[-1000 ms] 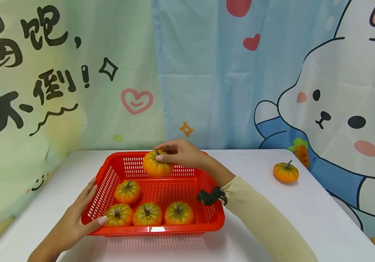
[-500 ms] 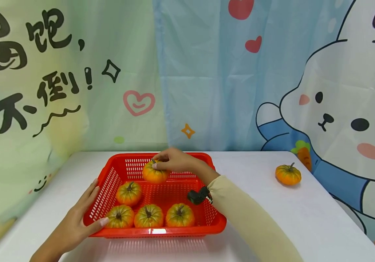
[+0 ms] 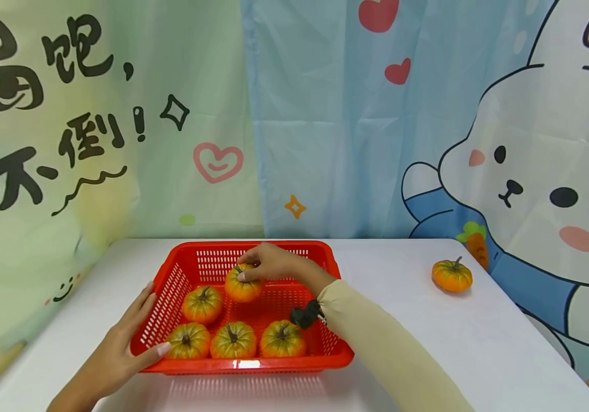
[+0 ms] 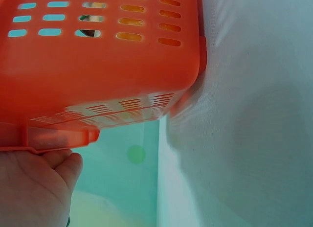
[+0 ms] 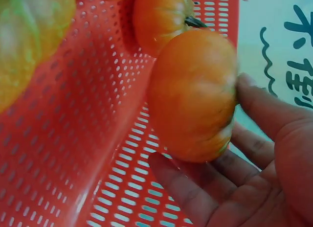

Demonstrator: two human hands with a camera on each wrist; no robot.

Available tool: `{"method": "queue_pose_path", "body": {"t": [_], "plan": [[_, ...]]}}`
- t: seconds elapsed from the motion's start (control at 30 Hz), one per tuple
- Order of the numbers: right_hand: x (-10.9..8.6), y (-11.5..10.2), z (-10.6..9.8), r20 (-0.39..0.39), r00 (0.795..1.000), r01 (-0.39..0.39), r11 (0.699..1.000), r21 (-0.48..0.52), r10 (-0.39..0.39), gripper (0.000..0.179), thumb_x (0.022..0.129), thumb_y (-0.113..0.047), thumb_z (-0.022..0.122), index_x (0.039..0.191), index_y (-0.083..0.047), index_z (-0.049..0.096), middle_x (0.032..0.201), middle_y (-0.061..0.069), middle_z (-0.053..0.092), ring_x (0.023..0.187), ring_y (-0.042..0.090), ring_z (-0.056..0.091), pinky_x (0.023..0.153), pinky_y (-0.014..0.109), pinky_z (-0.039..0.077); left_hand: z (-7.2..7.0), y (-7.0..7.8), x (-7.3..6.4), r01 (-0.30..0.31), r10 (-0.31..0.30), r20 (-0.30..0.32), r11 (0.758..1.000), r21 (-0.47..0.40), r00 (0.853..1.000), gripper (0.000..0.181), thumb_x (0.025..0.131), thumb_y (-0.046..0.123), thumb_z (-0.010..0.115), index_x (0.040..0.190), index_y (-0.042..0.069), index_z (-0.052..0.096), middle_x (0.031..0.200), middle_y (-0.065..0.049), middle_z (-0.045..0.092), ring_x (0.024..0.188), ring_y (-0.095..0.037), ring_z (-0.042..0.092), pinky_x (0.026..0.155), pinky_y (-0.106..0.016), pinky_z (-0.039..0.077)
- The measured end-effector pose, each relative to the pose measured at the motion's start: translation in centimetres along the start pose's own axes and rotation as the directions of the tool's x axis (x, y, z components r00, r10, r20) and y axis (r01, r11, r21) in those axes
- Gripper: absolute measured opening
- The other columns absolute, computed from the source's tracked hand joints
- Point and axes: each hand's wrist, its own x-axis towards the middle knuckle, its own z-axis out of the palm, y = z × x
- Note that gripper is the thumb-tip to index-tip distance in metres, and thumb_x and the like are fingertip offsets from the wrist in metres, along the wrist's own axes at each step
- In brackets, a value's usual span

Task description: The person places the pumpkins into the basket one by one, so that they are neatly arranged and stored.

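Note:
My right hand (image 3: pixel 274 264) pinches a small orange pumpkin (image 3: pixel 243 289) near its stem, thumb on the near side. In the right wrist view the fingers reach round this pumpkin (image 5: pixel 193 97), above the basket's perforated floor. My left hand (image 3: pixel 111 352) rests at the left side of the red plastic basket (image 3: pixel 253 365), fingers straight along the rim and thumb on the front left corner. The left wrist view shows this hand (image 4: pixel 36 188) against the rim's underside. Inside the basket sit several other pumpkins, one (image 3: pixel 202 305) at the left and a row (image 3: pixel 233 340) along the front.
Another pumpkin (image 3: pixel 452 275) stands alone on the white table (image 3: pixel 392 269) at the far right. Behind the table hangs a printed curtain (image 3: pixel 305 143) with a cartoon rabbit. A dark device (image 3: pixel 305 315) is strapped at the right wrist.
My right hand has lowered the pumpkin from the height of the basket's back rim down into the basket, and drawn it slightly nearer. The left hand keeps its place at the corner.

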Motion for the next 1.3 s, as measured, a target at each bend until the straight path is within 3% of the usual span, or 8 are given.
{"method": "queue_pose_path", "body": {"t": [0.3,0.4,0.7,0.87,1.0,1.1,1.2,1.3], "plan": [[0.1,0.3,0.9,0.062,0.996,-0.051,0.995,-0.087,0.057,0.041,0.093,-0.026,0.068,0.127,-0.006,0.064,0.119,0.005,0.065,0.103,0.016,0.060,0.084,0.028,0.049,0.1,0.0,0.0,-0.002,0.002,-0.004,1.000,0.001,1.000,0.088,0.084,0.022,0.074,0.154,0.004,0.024,0.162,-0.001,0.012,0.134,0.008,0.017,0.090,-0.012,0.030],[0.2,0.5,1.2,0.089,0.994,-0.053,0.991,-0.123,0.064,0.039,0.093,-0.026,0.068,0.126,-0.006,0.065,0.117,0.004,0.066,0.098,0.014,0.061,0.082,0.028,0.048,0.1,0.1,0.0,-0.004,0.004,-0.008,1.000,0.013,1.000,0.088,0.083,0.023,0.074,0.154,0.005,0.025,0.162,-0.003,0.014,0.135,0.004,0.019,0.090,-0.015,0.032],[-0.1,0.5,1.4,0.179,0.979,-0.069,0.983,-0.171,0.100,0.035,0.093,-0.016,0.068,0.126,-0.006,0.065,0.123,0.008,0.065,0.108,0.019,0.062,0.078,0.024,0.051,0.1,0.2,0.2,0.027,-0.027,0.015,0.999,0.032,1.000,0.088,0.084,0.027,0.073,0.155,0.007,0.024,0.162,-0.003,0.014,0.137,-0.012,0.025,0.091,-0.021,0.037],[0.0,0.5,1.4,0.176,0.978,-0.084,0.981,-0.176,0.115,0.034,0.094,-0.017,0.067,0.126,-0.007,0.065,0.122,0.008,0.064,0.103,0.016,0.063,0.075,0.023,0.051,0.0,0.2,0.1,0.030,-0.031,0.019,0.999,0.037,0.999,0.088,0.085,0.027,0.073,0.155,0.007,0.024,0.162,-0.003,0.014,0.136,-0.005,0.024,0.089,-0.026,0.042],[0.0,0.7,1.5,0.167,0.977,-0.119,0.988,-0.099,0.135,0.037,0.094,-0.015,0.066,0.129,-0.005,0.062,0.122,0.011,0.064,0.095,0.014,0.065,0.074,0.026,0.053,0.0,0.2,0.1,0.016,-0.016,0.010,1.000,0.024,1.000,0.088,0.084,0.025,0.074,0.154,0.005,0.025,0.161,-0.003,0.015,0.134,0.003,0.021,0.089,-0.019,0.038],[0.0,0.7,1.5,0.164,0.977,-0.129,0.990,-0.048,0.136,0.042,0.094,-0.014,0.065,0.134,-0.002,0.057,0.127,0.015,0.061,0.095,0.015,0.066,0.075,0.028,0.053,0.0,0.2,0.1,0.014,-0.015,0.011,1.000,0.020,1.000,0.088,0.084,0.025,0.074,0.154,0.005,0.025,0.161,-0.004,0.015,0.137,-0.006,0.023,0.090,-0.016,0.033],[-0.1,0.6,1.2,0.163,0.980,-0.096,0.990,-0.104,0.112,0.044,0.095,-0.015,0.064,0.136,-0.002,0.056,0.131,0.013,0.059,0.102,0.015,0.064,0.078,0.025,0.052,0.0,0.3,0.2,0.022,-0.023,0.017,0.999,0.024,1.000,0.088,0.084,0.026,0.074,0.154,0.005,0.024,0.161,-0.004,0.015,0.138,-0.020,0.027,0.090,-0.018,0.034],[-0.3,0.7,0.7,0.141,0.987,-0.062,0.988,-0.140,0.082,0.041,0.096,-0.017,0.063,0.134,-0.003,0.059,0.131,0.009,0.060,0.108,0.016,0.062,0.080,0.024,0.050,0.0,0.3,0.2,0.021,-0.022,0.017,0.999,0.026,1.000,0.088,0.084,0.026,0.073,0.154,0.005,0.024,0.161,-0.004,0.015,0.138,-0.016,0.026,0.090,-0.018,0.035]]}}
